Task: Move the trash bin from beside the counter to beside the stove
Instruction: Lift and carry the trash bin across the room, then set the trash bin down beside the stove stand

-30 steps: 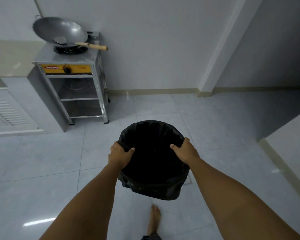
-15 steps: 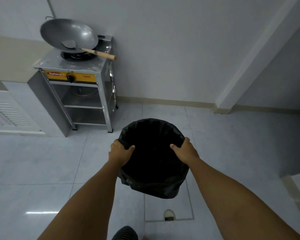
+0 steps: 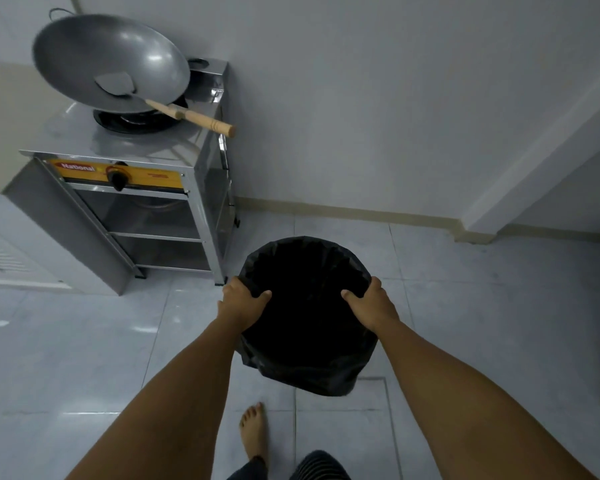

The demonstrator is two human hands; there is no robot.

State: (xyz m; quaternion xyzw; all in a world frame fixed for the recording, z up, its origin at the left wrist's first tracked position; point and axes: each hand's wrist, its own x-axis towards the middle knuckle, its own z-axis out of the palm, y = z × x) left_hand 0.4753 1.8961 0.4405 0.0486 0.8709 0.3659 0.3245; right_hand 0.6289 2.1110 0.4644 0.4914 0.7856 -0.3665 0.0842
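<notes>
A round trash bin [image 3: 307,362] lined with a black bag hangs above the tiled floor, carried in both hands. My left hand [image 3: 241,301] grips its left rim, thumb inside. On the right rim my right hand [image 3: 371,303] holds the same way. The steel stove [image 3: 132,188] on its open-shelf stand is up and to the left, its front right leg just left of the bin. The bin's inside is dark and I cannot see its contents.
A large wok [image 3: 111,62] with a wooden-handled spatula [image 3: 194,116] sits on the stove burner. A white cabinet [image 3: 11,244] adjoins the stove on the left. A wall runs behind, with a protruding corner [image 3: 478,223] at right. My bare foot [image 3: 253,431] is below.
I have walked closer to the stove with the bin held in both hands; the stove now looms larger and the bin is near its front right leg.
</notes>
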